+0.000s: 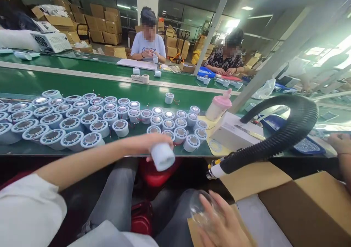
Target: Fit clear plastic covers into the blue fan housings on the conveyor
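My left hand [149,141], stretched out over the front edge of the bench, is closed around a light-blue cylindrical housing [163,158]. That housing is tilted, with its end facing down towards me. Low in the view, my right hand [223,217] has its fingers curled round a clear, rounded plastic piece [197,207], above the open carton. Just beyond my left hand stand rows of similar light-blue housings [91,140], with slotted rings and silvery discs on top. Thin wires trail from some of them.
A black flexible hose [270,146] with a metal tip arches over an open cardboard box [276,217] at right. Behind it are a white box [233,124] and a pink-lidded bottle [219,104]. Two co-workers sit across the green bench [90,75]; another person's hand [340,143] shows at far right.
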A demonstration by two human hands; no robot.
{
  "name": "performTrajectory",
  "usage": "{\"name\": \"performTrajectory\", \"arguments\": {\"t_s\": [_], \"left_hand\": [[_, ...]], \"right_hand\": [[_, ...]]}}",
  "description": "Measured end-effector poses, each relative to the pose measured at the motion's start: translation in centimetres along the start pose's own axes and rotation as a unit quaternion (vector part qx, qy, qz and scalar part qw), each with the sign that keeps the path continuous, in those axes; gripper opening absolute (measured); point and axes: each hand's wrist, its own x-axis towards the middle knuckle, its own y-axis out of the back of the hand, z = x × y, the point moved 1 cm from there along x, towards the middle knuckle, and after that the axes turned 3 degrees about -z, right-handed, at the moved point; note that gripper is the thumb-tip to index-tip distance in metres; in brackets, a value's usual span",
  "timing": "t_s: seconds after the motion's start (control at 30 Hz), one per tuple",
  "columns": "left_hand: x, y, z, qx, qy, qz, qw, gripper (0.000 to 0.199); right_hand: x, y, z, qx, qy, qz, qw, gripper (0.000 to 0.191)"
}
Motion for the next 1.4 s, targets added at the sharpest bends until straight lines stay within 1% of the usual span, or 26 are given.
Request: {"name": "performTrajectory", "arguments": {"t_s": [0.03,0.07,0.1,0.13,0.17,0.2,0.27,0.3,0.37,0.43,0.5,0.6,0.7,0.77,0.83,0.9,1.0,1.07,1.1,1.13,1.17,1.23,1.27,1.3,1.33,1.4], "left_hand": [[-1.1,-2.1,-1.0,0.019,0.000,-0.063,0.998,0.033],[-2.0,-3.9,-1.8,0.063,-0.023,-0.117,0.991,0.030],[-2.8,-5.3,-2.5,0.110,-0.056,-0.151,0.981,0.028],[-3.4,-6.2,-3.0,0.160,-0.092,-0.165,0.969,0.026],[-3.8,-6.8,-3.4,0.207,-0.123,-0.159,0.958,0.025],[-4.1,-7.2,-3.7,0.240,-0.143,-0.137,0.950,0.024],[-4.2,-7.3,-4.3,0.267,-0.155,-0.091,0.947,0.023],[-4.2,-7.3,-4.6,0.259,-0.161,-0.068,0.950,0.022],[-3.9,-7.2,-5.4,0.211,-0.181,-0.033,0.960,0.022],[-3.6,-7.3,-6.4,0.150,-0.199,-0.014,0.968,0.033],[-3.1,-7.7,-7.4,0.111,-0.218,-0.008,0.969,0.048],[-2.5,-8.3,-8.7,0.121,-0.237,-0.015,0.964,0.058],[-2.0,-8.7,-9.5,0.144,-0.229,-0.029,0.962,0.062],[-1.7,-8.9,-9.8,0.137,-0.226,-0.037,0.964,0.065],[-1.6,-9.0,-10.0,0.103,-0.225,-0.049,0.968,0.066],[-1.6,-9.2,-10.0,0.043,-0.213,-0.078,0.973,0.067],[-1.8,-9.4,-9.8,-0.052,-0.173,-0.131,0.975,0.066],[-2.1,-9.6,-9.6,-0.103,-0.143,-0.153,0.972,0.065],[-2.2,-9.6,-9.5,-0.127,-0.131,-0.155,0.971,0.065],[-2.4,-9.7,-9.4,-0.148,-0.120,-0.150,0.970,0.064],[-2.5,-9.7,-9.3,-0.166,-0.112,-0.141,0.969,0.063],[-2.8,-9.7,-9.1,-0.186,-0.099,-0.125,0.970,0.062],[-3.0,-9.6,-9.0,-0.186,-0.093,-0.122,0.971,0.062],[-3.1,-9.6,-8.9,-0.182,-0.089,-0.125,0.971,0.063],[-3.2,-9.5,-8.8,-0.177,-0.087,-0.132,0.971,0.064],[-3.4,-9.4,-8.5,-0.160,-0.095,-0.146,0.972,0.066]], "right_hand": [[1.0,-1.0,-1.1,-0.044,0.032,-0.005,0.999,0.047],[2.1,-1.7,-2.0,-0.083,0.026,0.004,0.996,0.049],[3.1,-2.3,-2.8,-0.106,0.014,0.008,0.994,0.049],[4.0,-2.7,-3.3,-0.120,-0.005,0.003,0.993,0.046],[4.8,-2.9,-3.6,-0.122,-0.023,-0.011,0.992,0.042],[5.2,-3.0,-3.8,-0.106,-0.034,-0.034,0.993,0.036],[5.4,-2.8,-3.8,-0.025,-0.054,-0.089,0.994,0.022],[5.2,-2.7,-3.8,0.033,-0.070,-0.112,0.991,0.015],[4.6,-2.4,-3.7,0.145,-0.121,-0.142,0.972,0.005],[4.2,-2.1,-3.8,0.225,-0.178,-0.146,0.947,0.007],[4.1,-1.9,-3.9,0.270,-0.218,-0.124,0.930,0.015],[4.3,-2.0,-3.6,0.307,-0.268,-0.080,0.910,0.027],[4.4,-2.1,-3.1,0.353,-0.323,-0.053,0.876,0.030],[4.4,-2.2,-2.7,0.380,-0.350,-0.039,0.856,0.031],[4.3,-2.3,-2.3,0.406,-0.368,-0.029,0.836,0.029],[4.3,-2.4,-1.9,0.442,-0.384,-0.022,0.811,0.028],[4.1,-2.5,-1.4,0.500,-0.411,-0.023,0.762,0.024],[3.9,-2.4,-1.2,0.527,-0.407,-0.036,0.745,0.023],[3.9,-2.3,-1.2,0.533,-0.388,-0.046,0.751,0.020],[3.8,-2.2,-1.2,0.527,-0.356,-0.060,0.769,0.013],[3.7,-2.0,-1.4,0.507,-0.316,-0.073,0.799,0.010],[3.5,-1.6,-1.7,0.432,-0.232,-0.092,0.867,0.032],[3.4,-1.4,-1.8,0.390,-0.198,-0.097,0.894,0.040],[3.3,-1.3,-1.9,0.357,-0.173,-0.099,0.912,0.042],[3.1,-1.2,-2.0,0.339,-0.157,-0.097,0.922,0.040],[2.8,-1.1,-2.1,0.336,-0.145,-0.097,0.926,0.037]]}}
